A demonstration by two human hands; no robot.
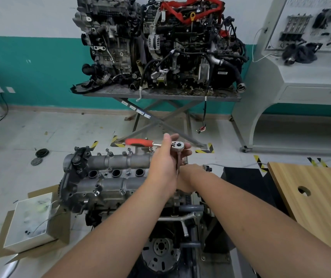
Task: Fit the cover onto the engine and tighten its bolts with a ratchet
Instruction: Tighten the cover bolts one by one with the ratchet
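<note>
Tightening stage: the cover [108, 173] already sits on the engine [92, 199] in the lower middle of view, bolts [122, 190] dotted along its edges. Left hand [163, 167] wraps the ratchet [177, 146] at the head end, thumb up, red handle [138, 142] sticking out to the left. An extension [178, 164] drops from the head toward the cover's right end. Right hand [184, 180] is low by the extension's foot, mostly hidden behind the left wrist; can't tell whether it pinches the shaft or just steadies it. To do this well, my read: keep the extension plumb on the bolt, socket fully seated, press down at the head, swing the handle in short arcs. Snug all bolts evenly before final torque; a tilted socket could round the head.
</note>
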